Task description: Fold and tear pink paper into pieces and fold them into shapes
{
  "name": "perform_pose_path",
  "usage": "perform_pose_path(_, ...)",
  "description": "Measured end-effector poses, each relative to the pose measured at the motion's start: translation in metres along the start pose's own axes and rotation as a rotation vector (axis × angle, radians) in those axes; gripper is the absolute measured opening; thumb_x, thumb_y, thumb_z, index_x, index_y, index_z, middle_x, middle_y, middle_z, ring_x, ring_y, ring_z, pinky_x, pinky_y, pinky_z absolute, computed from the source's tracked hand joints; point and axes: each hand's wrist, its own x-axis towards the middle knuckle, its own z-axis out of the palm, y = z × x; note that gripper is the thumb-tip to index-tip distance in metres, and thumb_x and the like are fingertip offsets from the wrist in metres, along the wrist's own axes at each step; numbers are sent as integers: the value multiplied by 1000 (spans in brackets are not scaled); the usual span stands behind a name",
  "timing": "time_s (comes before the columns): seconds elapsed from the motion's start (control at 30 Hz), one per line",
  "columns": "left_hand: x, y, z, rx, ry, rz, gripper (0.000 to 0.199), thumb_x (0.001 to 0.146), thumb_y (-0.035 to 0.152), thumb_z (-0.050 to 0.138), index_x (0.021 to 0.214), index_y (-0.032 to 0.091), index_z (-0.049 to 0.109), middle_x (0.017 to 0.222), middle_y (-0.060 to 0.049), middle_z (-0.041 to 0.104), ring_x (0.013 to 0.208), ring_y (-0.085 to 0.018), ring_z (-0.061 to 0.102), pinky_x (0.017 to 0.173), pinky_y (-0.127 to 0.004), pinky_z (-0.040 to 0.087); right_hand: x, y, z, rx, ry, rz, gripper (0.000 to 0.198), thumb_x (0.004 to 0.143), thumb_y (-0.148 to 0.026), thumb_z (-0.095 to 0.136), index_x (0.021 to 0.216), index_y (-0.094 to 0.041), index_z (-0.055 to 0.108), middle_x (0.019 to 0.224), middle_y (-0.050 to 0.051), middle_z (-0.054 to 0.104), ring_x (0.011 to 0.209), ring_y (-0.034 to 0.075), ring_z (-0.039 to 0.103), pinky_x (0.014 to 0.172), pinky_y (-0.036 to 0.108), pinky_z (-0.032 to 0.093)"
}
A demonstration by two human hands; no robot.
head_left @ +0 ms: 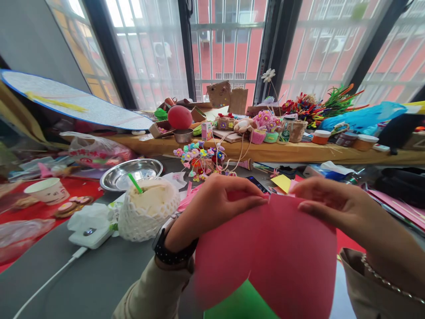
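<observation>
Left hand (229,197) pinching top edge of large two-lobed red paper piece (295,248) between thumb and fingers; right hand (328,201) pinching same edge farther right, fingertips partly behind paper

Red piece held in front of wearer, lower end cut off by frame; pointed green paper (244,303) at its notch, also cut off, attached or loose cannot tell

Dark phone (256,183) partly hidden

Grey tabletop (116,279), net-wrapped pale coconut (148,212); beyond, craft-crowded brown ledge (149,146), barred windows (229,53)
</observation>
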Motion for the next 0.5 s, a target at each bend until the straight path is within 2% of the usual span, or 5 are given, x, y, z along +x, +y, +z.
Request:
perform_pose_path(0.1,0,-3,-2,-6,117,-47,14,71,28,57,73,17,65,71,2,66,67,-10,58,62,-16,43,5,6,2,256,263,47,49,62,-35,64,107,-32,46,101,3,58,90,20,55,60,25,50)
perform_pose_path(0.17,-1,-3,-3,-24,206,-70,15,70,30,57,73,17,65,72,1,66,67,-11,58,60,-16,43,8,8,5,379,214,112,55,63,-34,64,113,-31,41,103,4,58,87,21,57,61,29,51)
perform_pose_path(0.3,1,-5,-6,-36,281,-93,18,71,33,56,74,17,64,74,-1,65,69,-13,59,61,-19,45,8,10,11,334,80,270,28,65,-36,61,85,-17,61,75,7,66,62,21,62,46,26,49)
perform_pose_path(0.4,4,-14,-12,68,314,-67,25,68,35,57,86,18,61,92,-4,62,89,-18,55,79,-28,42,7,10,13,285,181,314,23,64,-38,62,69,-15,63,68,8,66,54,19,61,40,24,47)
perform_pose_path(0.5,8,-27,-17,139,549,-58,59,56,36,68,109,19,48,121,-9,43,113,-25,36,93,-37,31,8,11,13,307,331,293,23,62,-39,63,67,-17,63,64,6,65,49,17,59,35,23,44)
